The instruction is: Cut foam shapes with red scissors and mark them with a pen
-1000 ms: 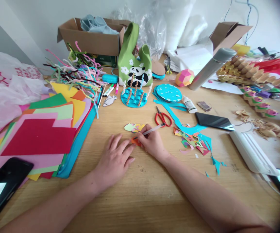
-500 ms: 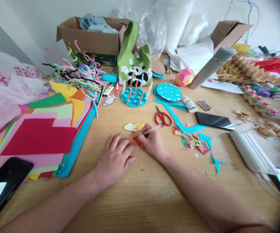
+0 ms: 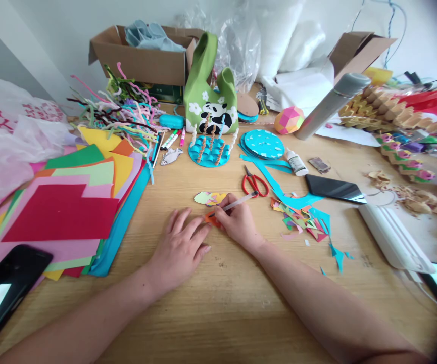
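My right hand (image 3: pixel 239 225) is closed around a pen (image 3: pixel 237 202) with a clear barrel, its tip down on a small orange paper piece (image 3: pixel 211 219). Fingers spread, my left hand (image 3: pixel 180 245) lies flat on the table, its fingertips at the left edge of that orange piece. Just beyond both hands lie small pale green and yellow paper cutouts (image 3: pixel 206 197). Red-handled scissors (image 3: pixel 254 183) rest behind my right hand, their blades slightly apart. My right fingers partly hide the orange piece.
Colored paper sheets (image 3: pixel 59 212) and a phone (image 3: pixel 11 283) cover the left. To the right are paper scraps (image 3: pixel 301 217), a black phone (image 3: pixel 334 189) and a white device (image 3: pixel 396 237). A blue disc with twisted stems (image 3: pixel 208 151) stands behind, beside a glue bottle (image 3: pixel 296 163).
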`<state>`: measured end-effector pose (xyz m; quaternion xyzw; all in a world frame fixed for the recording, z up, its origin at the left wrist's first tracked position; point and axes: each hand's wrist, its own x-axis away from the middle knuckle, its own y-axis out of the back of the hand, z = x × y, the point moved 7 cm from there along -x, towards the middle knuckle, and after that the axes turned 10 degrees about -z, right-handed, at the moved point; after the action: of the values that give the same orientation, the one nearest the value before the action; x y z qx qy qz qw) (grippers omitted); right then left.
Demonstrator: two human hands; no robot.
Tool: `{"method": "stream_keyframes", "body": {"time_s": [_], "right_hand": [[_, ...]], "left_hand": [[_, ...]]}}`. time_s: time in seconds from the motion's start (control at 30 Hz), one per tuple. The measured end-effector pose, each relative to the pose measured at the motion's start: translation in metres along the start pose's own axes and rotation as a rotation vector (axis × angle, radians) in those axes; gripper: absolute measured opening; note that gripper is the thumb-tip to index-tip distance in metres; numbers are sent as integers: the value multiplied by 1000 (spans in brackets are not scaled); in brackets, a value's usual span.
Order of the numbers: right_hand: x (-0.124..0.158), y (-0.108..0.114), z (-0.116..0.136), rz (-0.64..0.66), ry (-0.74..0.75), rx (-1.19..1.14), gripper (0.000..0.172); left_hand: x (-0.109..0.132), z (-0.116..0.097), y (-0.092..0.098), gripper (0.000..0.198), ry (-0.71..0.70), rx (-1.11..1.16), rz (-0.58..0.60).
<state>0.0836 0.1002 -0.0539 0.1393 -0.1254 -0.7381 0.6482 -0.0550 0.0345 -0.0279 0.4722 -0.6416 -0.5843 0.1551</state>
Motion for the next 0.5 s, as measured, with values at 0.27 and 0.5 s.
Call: {"method": "stream_keyframes", "body": {"time_s": [0.27,0.5], "right_hand": [[0,0,1,-9,-2,-4,14],[0,0,0,-2,-1,-12,12]], "left_hand": [[0,0,-1,39,4,-12,10],[0,0,-2,40,1,-13,16]]}}
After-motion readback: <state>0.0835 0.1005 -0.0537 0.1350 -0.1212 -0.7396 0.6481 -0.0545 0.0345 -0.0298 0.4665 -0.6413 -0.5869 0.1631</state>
